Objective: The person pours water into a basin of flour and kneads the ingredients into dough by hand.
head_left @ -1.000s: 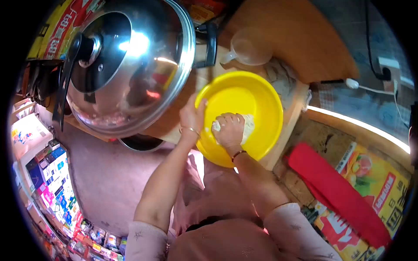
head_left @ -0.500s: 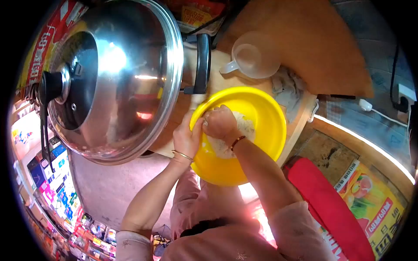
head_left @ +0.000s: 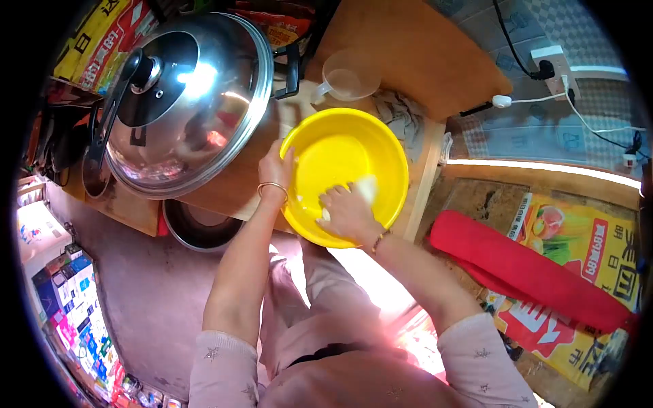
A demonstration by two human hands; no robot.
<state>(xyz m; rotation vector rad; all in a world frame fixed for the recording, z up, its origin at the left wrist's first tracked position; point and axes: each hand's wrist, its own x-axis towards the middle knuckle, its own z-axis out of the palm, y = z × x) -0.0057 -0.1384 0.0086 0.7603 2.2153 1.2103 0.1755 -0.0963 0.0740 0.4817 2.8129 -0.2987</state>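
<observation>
A yellow basin (head_left: 343, 122) stands near the front edge of the wooden table. My left hand (head_left: 275, 170) is closed on its left rim, thumb inside the wall. Inside the basin, toward its near side, my right hand (head_left: 347, 212) has its fingers curled over a pale lump of dough (head_left: 367, 186). Most of the dough is hidden under that hand, and its visible edge is blurred. Small white smears cling to the basin's inner wall.
Left of the basin is a large wok with a shiny lid (head_left: 228, 102). A translucent measuring jug (head_left: 350, 76) and a grey cloth (head_left: 403, 119) are behind. A red rolled bundle (head_left: 524, 272) lies right; a dark pan (head_left: 197, 228) sits below the table.
My right hand has moved from the basin's left wall to its near side. The floury dough that lay spread in the middle is now gathered beneath it. The view has shifted.
</observation>
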